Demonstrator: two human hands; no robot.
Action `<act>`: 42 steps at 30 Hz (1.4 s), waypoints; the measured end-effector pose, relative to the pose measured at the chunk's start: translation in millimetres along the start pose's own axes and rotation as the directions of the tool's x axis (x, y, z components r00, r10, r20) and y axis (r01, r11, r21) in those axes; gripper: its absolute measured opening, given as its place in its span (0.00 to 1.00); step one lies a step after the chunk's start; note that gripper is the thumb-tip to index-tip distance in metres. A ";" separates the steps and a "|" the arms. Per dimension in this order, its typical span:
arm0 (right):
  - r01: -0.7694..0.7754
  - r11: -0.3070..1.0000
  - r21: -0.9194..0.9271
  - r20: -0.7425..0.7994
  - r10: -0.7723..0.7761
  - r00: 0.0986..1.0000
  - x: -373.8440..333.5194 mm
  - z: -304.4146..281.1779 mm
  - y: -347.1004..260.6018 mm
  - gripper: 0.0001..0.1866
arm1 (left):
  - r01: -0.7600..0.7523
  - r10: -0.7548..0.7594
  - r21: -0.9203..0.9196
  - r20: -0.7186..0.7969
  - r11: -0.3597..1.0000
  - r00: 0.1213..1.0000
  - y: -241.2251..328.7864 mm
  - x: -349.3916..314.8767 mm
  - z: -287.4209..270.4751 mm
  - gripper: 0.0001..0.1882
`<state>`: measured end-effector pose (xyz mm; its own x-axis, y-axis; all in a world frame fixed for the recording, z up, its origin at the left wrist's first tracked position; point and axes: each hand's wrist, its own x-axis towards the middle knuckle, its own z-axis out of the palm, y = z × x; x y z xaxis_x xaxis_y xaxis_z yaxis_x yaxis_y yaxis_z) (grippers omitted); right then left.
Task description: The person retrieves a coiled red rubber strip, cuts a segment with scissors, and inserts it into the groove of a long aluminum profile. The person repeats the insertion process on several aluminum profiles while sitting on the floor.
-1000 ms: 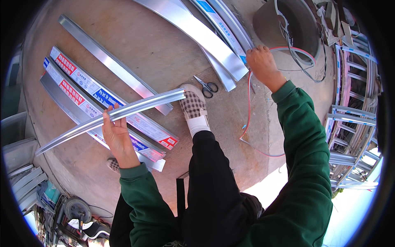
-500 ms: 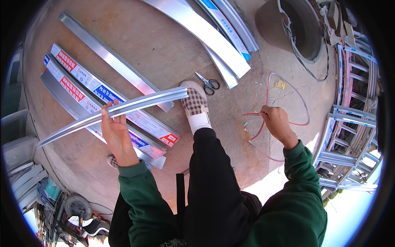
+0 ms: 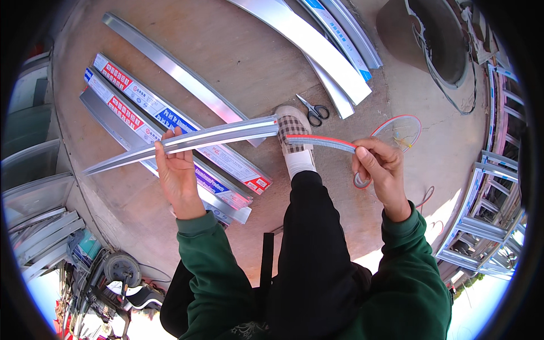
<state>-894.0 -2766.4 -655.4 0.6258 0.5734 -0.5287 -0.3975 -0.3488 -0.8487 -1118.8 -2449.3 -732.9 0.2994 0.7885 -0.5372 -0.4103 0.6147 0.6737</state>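
A long silver aluminium profile [image 3: 226, 135] slants across in front of me, its right end above my checked slipper [image 3: 292, 133]. My left hand [image 3: 181, 184] supports it near the middle, thumb on the near side and fingers beneath and behind. Between the thumb and fingers of my right hand [image 3: 384, 175] is a flexible grey sealing strip [image 3: 326, 142] with a red edge. The strip's free end points left, close to the profile's right end; I cannot tell whether they touch. More of the strip curls below the hand and loops on the floor to the right.
Black-handled scissors [image 3: 317, 113] lie beyond the slipper. Film-labelled profiles [image 3: 170, 119] and a bare silver one [image 3: 181, 76] rest on the floor at left, wide profiles [image 3: 317, 45] at the top. A large bucket [image 3: 399, 34] stands far right, near stacked frames [image 3: 481, 209].
My right hand has lifted the strip and brought its free end leftward, close to the profile's right end. My left hand still holds the profile. The whole view has shifted slightly.
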 end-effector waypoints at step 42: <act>0.189 0.968 -0.168 0.073 -0.179 0.981 9.7 14.4 6.8 0.09 | 0.050 -0.050 0.008 -0.006 0.999 0.999 0.1 -0.7 -5.2 0.21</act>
<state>-900.3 -2752.5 -666.1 0.6357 0.6793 -0.3666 -0.1538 -0.3539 -0.9225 -1123.5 -2449.9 -735.1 0.3145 0.7568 -0.5730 -0.3880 0.6534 0.6500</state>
